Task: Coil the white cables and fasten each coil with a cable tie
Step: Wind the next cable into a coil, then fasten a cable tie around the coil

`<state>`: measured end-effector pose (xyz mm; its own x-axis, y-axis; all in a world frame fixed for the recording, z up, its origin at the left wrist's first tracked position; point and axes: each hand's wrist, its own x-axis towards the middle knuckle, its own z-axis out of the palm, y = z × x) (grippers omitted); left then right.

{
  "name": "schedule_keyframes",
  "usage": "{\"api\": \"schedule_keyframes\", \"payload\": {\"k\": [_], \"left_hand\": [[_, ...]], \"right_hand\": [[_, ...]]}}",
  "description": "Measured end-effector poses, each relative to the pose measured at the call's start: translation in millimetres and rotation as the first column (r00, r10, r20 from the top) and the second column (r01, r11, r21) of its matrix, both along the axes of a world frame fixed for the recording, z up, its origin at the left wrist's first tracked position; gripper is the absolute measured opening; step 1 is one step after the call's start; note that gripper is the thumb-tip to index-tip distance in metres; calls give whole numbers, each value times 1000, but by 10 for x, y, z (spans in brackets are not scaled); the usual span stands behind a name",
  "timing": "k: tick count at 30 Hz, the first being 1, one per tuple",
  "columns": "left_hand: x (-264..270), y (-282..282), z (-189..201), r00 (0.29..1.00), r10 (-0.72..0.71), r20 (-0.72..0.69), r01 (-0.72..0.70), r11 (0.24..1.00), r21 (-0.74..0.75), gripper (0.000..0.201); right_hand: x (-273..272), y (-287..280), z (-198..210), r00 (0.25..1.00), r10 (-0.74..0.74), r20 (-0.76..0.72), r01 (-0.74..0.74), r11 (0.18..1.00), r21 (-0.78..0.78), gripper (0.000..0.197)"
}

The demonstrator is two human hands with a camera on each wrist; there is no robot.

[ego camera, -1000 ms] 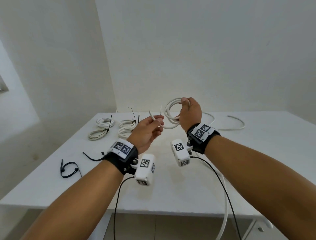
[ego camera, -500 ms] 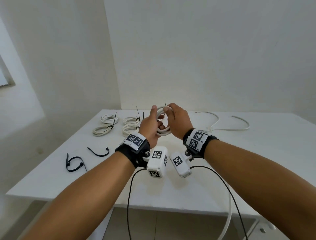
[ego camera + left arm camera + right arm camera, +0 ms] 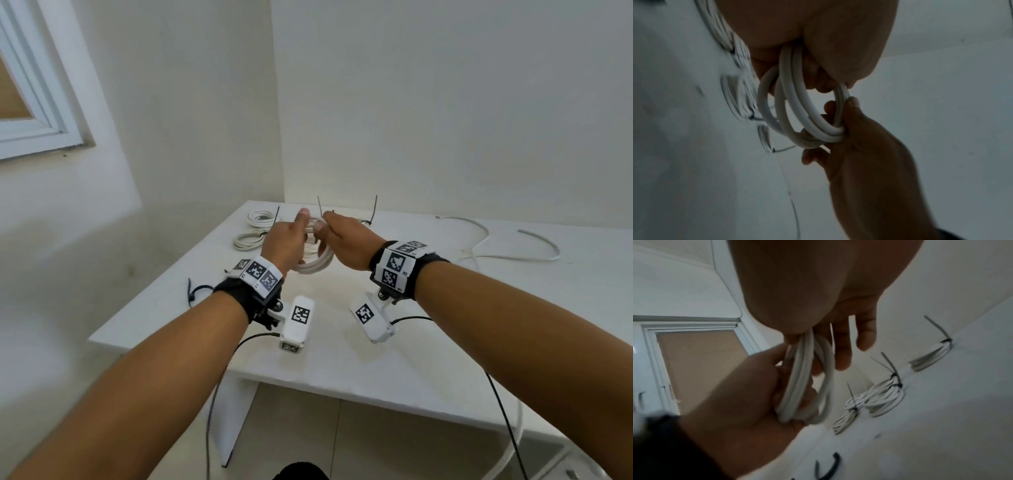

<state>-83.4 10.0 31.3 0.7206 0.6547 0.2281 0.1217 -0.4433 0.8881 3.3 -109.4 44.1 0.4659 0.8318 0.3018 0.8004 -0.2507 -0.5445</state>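
Observation:
A white cable coil (image 3: 317,262) of a few loops hangs in the air above the white table (image 3: 428,359), held between both hands. My left hand (image 3: 301,233) grips its left side, thumb up. My right hand (image 3: 329,229) pinches the right side. In the left wrist view the coil (image 3: 797,113) runs from my left hand (image 3: 828,68) down into the curled fingers (image 3: 851,104) of my right hand. In the right wrist view the coil (image 3: 803,378) lies in my left palm (image 3: 748,394). No cable tie shows on this coil.
Tied coils with black tie tails lie at the table's far left (image 3: 260,217) (image 3: 248,240) and behind my hands (image 3: 366,222). A loose white cable (image 3: 507,240) snakes at the far right. A black cable tie (image 3: 197,293) lies near the left edge. Another white cable (image 3: 513,442) hangs off the front.
A second ago my left hand held the cable's free end apart from the coil in my right hand. The hands have come together and both now hold the coil. My view has swung left.

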Motion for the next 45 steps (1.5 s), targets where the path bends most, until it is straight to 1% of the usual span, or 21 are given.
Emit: {"api": "schedule_keyframes", "payload": {"k": [1,3,5,6,8,10,12,14,17,22,24,26,27,30,32,34,36,38,40,43,45], "left_hand": [[-68,118,-15,998,62,-13,-62,997,41,56],[-219,363,-46,983,181,-25,-180,983,27,68],[-375,598,-64,959,284,-21,-284,959,-16,67],[-468,696,-52,951,308,-23,-309,950,-37,62],[-641,865,-35,936,350,-25,-351,934,-58,49],[-787,999,-24,922,385,-32,-386,920,-71,42],[-888,1086,-22,913,405,-39,-407,910,-76,39],[-948,1137,-20,911,411,-34,-412,907,-83,38],[-979,1149,-22,913,406,-29,-407,910,-81,36],[-862,1071,-63,927,375,-19,-375,924,-77,34],[-767,984,-85,937,349,-29,-351,932,-93,37],[-648,870,-122,951,307,-25,-308,946,-105,39],[-579,798,-147,959,283,-24,-284,953,-105,40],[-321,535,-225,979,200,-23,-202,975,-96,40],[-120,336,-264,989,147,-28,-149,984,-96,40],[82,126,-288,995,96,-32,-98,991,-88,42],[263,-89,-301,998,45,-42,-49,996,-77,43],[400,-270,-310,998,3,-56,-7,998,-67,41],[531,-428,-329,997,-37,-65,34,998,-55,41],[680,-568,-360,996,-67,-66,65,997,-33,46],[763,-617,-385,994,-79,-69,78,997,-23,49]], "right_hand": [[-57,100,-2,999,21,-33,-22,1000,-21,37],[-136,300,-32,990,44,-137,-51,998,-49,46],[-192,481,-100,980,48,-192,-66,994,-90,44],[-218,568,-136,984,48,-170,-71,989,-132,42],[-295,747,-201,996,57,-63,-70,969,-239,38],[-404,932,-255,997,82,0,-78,951,-299,31],[-502,1111,-302,994,94,47,-72,936,-345,27],[-570,1250,-349,990,103,101,-52,908,-417,29],[-571,1383,-455,985,99,138,-20,876,-482,29],[-427,1337,-519,986,71,151,19,852,-523,24],[-310,1187,-467,993,34,117,27,875,-483,18],[-136,973,-415,999,-43,-4,38,914,-405,9],[-41,858,-400,995,-85,-50,61,928,-367,9],[240,516,-432,960,-221,-174,178,957,-230,19],[370,301,-477,924,-299,-240,268,951,-157,27],[471,115,-522,894,-340,-290,330,940,-85,20],[561,-34,-545,858,-362,-365,392,920,9,8],[634,-120,-544,832,-359,-423,431,898,84,5],[696,-193,-523,820,-359,-447,449,886,113,4],[781,-291,-481,776,-325,-540,475,865,162,20],[824,-383,-465,767,-305,-565,443,888,122,21]]}}
